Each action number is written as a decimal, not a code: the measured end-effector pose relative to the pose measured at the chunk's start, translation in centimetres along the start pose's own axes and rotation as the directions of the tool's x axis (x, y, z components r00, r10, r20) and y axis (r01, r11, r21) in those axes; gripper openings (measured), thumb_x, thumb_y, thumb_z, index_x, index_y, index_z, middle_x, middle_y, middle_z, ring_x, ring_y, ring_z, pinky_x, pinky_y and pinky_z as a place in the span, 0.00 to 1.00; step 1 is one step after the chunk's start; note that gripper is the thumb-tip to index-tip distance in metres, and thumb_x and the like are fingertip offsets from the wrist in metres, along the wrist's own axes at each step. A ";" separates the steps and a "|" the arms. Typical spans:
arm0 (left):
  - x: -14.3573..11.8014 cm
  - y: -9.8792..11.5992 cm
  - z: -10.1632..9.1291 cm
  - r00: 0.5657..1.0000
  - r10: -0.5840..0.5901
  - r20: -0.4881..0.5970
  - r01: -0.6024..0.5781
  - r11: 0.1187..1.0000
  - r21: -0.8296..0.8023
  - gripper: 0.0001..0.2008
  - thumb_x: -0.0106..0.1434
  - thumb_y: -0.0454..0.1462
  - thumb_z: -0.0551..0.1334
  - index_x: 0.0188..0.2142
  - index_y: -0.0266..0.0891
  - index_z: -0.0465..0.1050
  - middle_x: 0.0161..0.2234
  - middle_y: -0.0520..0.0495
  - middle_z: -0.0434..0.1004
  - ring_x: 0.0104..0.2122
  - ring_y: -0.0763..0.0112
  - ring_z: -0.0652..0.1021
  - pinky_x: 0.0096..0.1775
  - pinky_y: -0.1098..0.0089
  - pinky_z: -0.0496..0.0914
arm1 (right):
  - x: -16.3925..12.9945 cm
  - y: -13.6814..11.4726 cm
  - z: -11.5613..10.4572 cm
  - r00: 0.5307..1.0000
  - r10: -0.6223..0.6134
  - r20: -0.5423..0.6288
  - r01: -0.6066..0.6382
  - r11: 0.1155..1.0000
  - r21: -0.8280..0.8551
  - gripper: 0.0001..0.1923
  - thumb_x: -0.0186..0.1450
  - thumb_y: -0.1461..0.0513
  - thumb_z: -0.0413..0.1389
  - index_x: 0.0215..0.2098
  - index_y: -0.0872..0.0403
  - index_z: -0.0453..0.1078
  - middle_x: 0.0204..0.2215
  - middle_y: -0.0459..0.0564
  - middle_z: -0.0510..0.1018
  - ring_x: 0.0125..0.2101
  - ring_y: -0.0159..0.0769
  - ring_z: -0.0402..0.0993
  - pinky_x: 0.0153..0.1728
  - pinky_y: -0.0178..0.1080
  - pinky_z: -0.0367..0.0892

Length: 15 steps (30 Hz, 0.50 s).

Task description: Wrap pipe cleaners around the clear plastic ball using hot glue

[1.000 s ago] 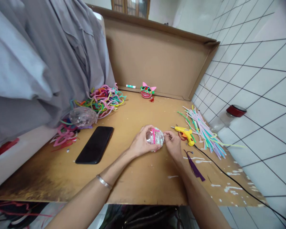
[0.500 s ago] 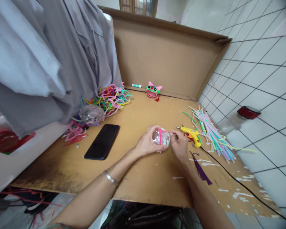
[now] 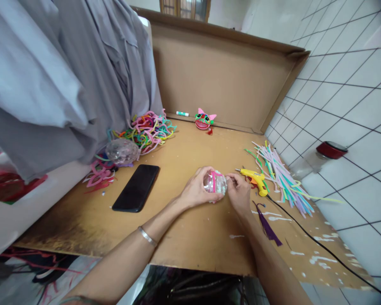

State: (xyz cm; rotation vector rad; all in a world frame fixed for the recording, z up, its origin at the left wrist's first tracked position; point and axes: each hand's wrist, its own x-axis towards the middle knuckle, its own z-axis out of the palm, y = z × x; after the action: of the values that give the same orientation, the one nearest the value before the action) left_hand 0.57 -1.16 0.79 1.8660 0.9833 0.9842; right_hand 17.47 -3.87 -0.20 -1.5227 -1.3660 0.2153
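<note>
A clear plastic ball (image 3: 214, 183) with a pink pipe cleaner wrapped over it rests low over the cardboard sheet (image 3: 184, 228). My left hand (image 3: 195, 190) cups the ball from the left. My right hand (image 3: 239, 192) pinches at its right side, fingertips on the ball. A yellow glue gun (image 3: 255, 178) lies just right of my right hand, with its black cord (image 3: 317, 248) running off to the lower right. A purple tassel (image 3: 266, 224) lies by my right wrist.
A black phone (image 3: 136, 188) lies left of my hands. Behind it are a second clear ball (image 3: 122, 151), a heap of bent coloured pipe cleaners (image 3: 147, 131), and grey cloth (image 3: 60, 76). Straight pipe cleaners (image 3: 281, 176), a red-lidded jar (image 3: 328, 151), a cat-faced figure (image 3: 204, 119) and a marker (image 3: 182, 114) lie further off.
The view shifted a little to the left and down over the second. Both hands stay on the ball, with only slight finger movement on its right side.
</note>
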 end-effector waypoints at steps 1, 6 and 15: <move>0.0 0.0 0.0 1.000 0.002 -0.001 -0.002 1.000 0.002 0.36 0.43 0.40 0.74 0.52 0.42 0.66 0.47 0.45 0.74 0.46 0.58 0.76 0.48 0.61 0.72 | 0.0 0.0 0.0 1.000 -0.005 -0.004 0.005 1.000 -0.002 0.14 0.63 0.55 0.51 0.32 0.54 0.74 0.28 0.51 0.81 0.28 0.39 0.75 0.34 0.40 0.69; 0.1 -0.2 0.0 1.000 0.007 0.001 -0.007 1.000 0.001 0.36 0.43 0.40 0.74 0.52 0.42 0.66 0.47 0.44 0.73 0.46 0.58 0.76 0.49 0.60 0.71 | 0.0 0.2 0.1 0.999 -0.030 -0.020 0.030 1.000 -0.006 0.13 0.63 0.55 0.51 0.32 0.54 0.74 0.28 0.51 0.81 0.28 0.38 0.75 0.34 0.40 0.69; 0.1 -0.2 0.1 1.000 0.022 0.010 -0.022 1.000 -0.006 0.35 0.44 0.39 0.74 0.52 0.43 0.65 0.46 0.45 0.74 0.47 0.58 0.76 0.49 0.60 0.72 | 0.0 0.4 0.1 0.994 -0.097 -0.056 0.097 0.995 0.005 0.12 0.64 0.57 0.52 0.33 0.54 0.74 0.29 0.51 0.81 0.28 0.37 0.75 0.34 0.40 0.70</move>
State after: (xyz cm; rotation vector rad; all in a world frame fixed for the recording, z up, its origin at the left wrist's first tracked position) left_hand 0.61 -1.04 0.60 1.8792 0.9548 0.9881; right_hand 17.59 -3.74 -0.54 -1.4416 -1.3893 0.1168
